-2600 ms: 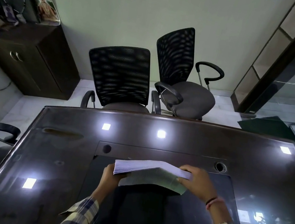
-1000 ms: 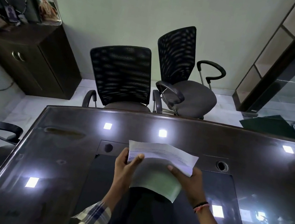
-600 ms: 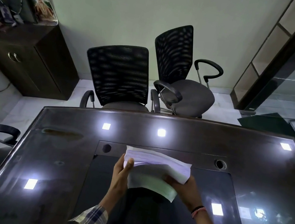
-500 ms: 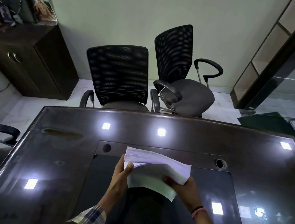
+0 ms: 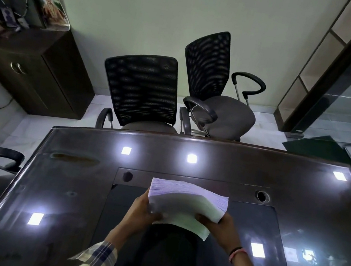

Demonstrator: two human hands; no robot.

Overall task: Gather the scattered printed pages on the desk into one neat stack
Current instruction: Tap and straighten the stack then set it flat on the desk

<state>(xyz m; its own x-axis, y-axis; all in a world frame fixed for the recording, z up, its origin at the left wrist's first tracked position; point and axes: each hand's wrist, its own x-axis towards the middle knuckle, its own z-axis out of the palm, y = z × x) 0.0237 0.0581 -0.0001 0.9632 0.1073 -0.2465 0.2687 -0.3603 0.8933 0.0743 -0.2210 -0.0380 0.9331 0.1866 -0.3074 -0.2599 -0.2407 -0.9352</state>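
So the whole stack of printed pages [image 5: 188,202] is up in both hands, held over the middle of the glossy dark tabletop [image 5: 300,192], just on the near side of the two round cable holes [image 5: 262,196]. I can't tell if its lower edge is touching the glass or hanging just above it. No loose sheets anywhere else on the tabletop that I can see, so my read is the gathering is basically done and this is the squaring-up part.

Left hand [image 5: 141,210] is closed around the stack's left near corner, thumb on top and fingers tucked under. Right hand [image 5: 217,228] is clamped on the right near corner the same way. One sheet at the bottom [image 5: 188,227] sticks out toward the person past the rest, so it's not flush yet.

Handling thoughts: that's a thick wad of paper, so probably a bit heavy, and floppy as a block. The top surface already bows between the two hands. Plain sheets slide on each other really easily, so a loose grip would let them fan out, and the far edge looks a little fanned already. I'd keep holding it by the two short sides, pinch firmly, then loosen just enough to tap a long edge down on the tabletop so that stray sheet drops in line. The slick glass could let the bottom skid, so go straight down, not at an angle.
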